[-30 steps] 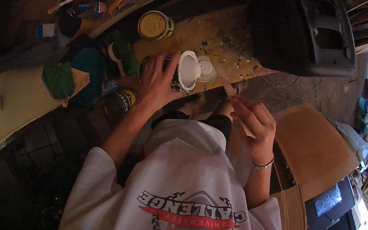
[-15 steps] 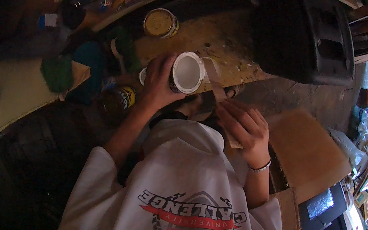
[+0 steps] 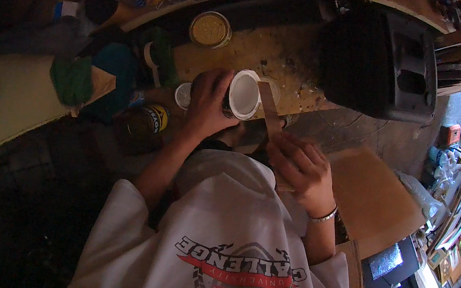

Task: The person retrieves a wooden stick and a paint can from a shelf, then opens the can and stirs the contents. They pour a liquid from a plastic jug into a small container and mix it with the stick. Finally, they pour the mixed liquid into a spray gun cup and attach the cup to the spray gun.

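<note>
Biggest on the field is the wooden tabletop (image 3: 239, 58), worn and flecked with dark specks, and look at that bulky black casing (image 3: 383, 65) crowding its right end! A brown cardboard panel (image 3: 374, 201) spreads out beyond the right forearm. Now the open can (image 3: 241, 116), and it's a beauty to watch: round mouth tipped toward the camera, thick white rim, pale whitish inside, just a sliver of dark outer wall showing at the left; what sits deep within is hard to call from here. Slimmer again comes the flat stick (image 3: 269, 109), light brown, straight and narrow, with a squared end. And where are they? The can sits firmly in the left grip (image 3: 207, 103), which wraps around its left side, so the mouth opens to the right, away from the palm. Over to the right grip (image 3: 303, 168), closed on the lower part of the stick, a short piece poking out beneath the hand! The longer bare length runs up and leftward from the fingers, its far end right at the can's rim; touching or only just beside it, I can't tell. Smallest of all, a light bracelet (image 3: 324, 216) circles the right wrist.
</note>
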{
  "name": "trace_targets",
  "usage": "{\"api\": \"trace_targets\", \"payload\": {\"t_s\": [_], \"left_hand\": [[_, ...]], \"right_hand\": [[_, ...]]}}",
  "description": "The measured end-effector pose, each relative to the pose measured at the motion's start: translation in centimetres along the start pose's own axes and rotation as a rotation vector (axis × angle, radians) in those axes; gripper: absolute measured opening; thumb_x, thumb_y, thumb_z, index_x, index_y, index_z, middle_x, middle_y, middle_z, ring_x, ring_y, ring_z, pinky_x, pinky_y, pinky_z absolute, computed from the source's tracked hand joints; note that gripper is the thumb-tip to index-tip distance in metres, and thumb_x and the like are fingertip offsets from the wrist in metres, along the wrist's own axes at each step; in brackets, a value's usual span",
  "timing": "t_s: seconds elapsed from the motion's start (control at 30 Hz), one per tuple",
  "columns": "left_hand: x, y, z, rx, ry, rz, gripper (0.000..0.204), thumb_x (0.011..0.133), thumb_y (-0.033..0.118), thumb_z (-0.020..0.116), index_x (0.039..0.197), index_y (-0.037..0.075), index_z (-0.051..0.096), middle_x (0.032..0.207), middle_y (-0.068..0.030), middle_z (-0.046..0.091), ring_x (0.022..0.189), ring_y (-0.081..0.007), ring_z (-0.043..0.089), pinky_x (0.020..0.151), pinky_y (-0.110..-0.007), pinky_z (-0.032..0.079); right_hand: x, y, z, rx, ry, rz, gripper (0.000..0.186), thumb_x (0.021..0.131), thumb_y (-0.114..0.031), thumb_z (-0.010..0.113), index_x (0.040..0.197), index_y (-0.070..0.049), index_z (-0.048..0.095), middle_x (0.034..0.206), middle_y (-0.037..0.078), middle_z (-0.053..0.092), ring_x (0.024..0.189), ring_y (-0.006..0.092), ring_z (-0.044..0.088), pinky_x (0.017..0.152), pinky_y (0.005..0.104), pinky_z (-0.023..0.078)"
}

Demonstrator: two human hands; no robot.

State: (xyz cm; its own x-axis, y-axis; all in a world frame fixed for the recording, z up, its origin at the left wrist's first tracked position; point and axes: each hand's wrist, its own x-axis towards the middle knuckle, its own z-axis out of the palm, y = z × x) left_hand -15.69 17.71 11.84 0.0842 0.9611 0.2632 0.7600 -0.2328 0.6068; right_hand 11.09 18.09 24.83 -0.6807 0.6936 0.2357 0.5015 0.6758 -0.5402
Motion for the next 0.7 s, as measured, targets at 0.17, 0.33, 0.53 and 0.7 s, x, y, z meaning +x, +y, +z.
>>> {"api": "trace_targets", "payload": {"t_s": [0.17, 0.33, 0.53, 0.7], "left_hand": [[0.1, 0.1, 0.4, -0.002, 0.015, -0.016, 0.111, 0.050, 0.021, 0.095, 0.147, 0.009, 0.043, 0.140, -0.0206, 0.050, 0.128, -0.0415, 0.050, 0.109, -0.055, 0.038], [-0.2, 0.1, 0.3, 0.028, 0.006, -0.081, 0.113, 0.051, 0.022, 0.096, 0.149, 0.009, 0.041, 0.140, -0.0208, 0.049, 0.129, -0.0414, 0.049, 0.110, -0.055, 0.038], [-0.9, -0.6, 0.5, -0.028, 0.016, -0.140, 0.115, 0.052, 0.022, 0.096, 0.151, 0.008, 0.038, 0.143, -0.0211, 0.048, 0.132, -0.0418, 0.048, 0.112, -0.054, 0.038], [-1.7, -1.5, 0.5, -0.090, 0.005, -0.140, 0.116, 0.051, 0.021, 0.097, 0.151, 0.008, 0.038, 0.144, -0.0205, 0.049, 0.134, -0.0417, 0.047, 0.113, -0.054, 0.038]], "right_hand": [[0.5, -0.7, -0.2, -0.007, -0.022, -0.009, 0.039, 0.074, -0.013, 0.074, 0.113, -0.008, 0.074, 0.112, 0.008, 0.071, 0.105, 0.0286, 0.071, 0.084, 0.0419, 0.059], [0.6, -1.2, -0.1, 0.012, -0.034, 0.000, 0.039, 0.074, -0.011, 0.076, 0.112, -0.009, 0.074, 0.111, 0.009, 0.071, 0.104, 0.0290, 0.071, 0.084, 0.0414, 0.060], [-0.2, -1.3, -0.3, 0.065, -0.039, 0.022, 0.038, 0.075, -0.012, 0.077, 0.112, -0.007, 0.073, 0.115, 0.009, 0.071, 0.105, 0.0287, 0.071, 0.084, 0.0413, 0.060], [-0.6, -0.6, -0.3, 0.103, 0.008, 0.114, 0.038, 0.073, -0.007, 0.077, 0.111, -0.006, 0.074, 0.116, 0.011, 0.073, 0.101, 0.0314, 0.071, 0.083, 0.0415, 0.060]]}}
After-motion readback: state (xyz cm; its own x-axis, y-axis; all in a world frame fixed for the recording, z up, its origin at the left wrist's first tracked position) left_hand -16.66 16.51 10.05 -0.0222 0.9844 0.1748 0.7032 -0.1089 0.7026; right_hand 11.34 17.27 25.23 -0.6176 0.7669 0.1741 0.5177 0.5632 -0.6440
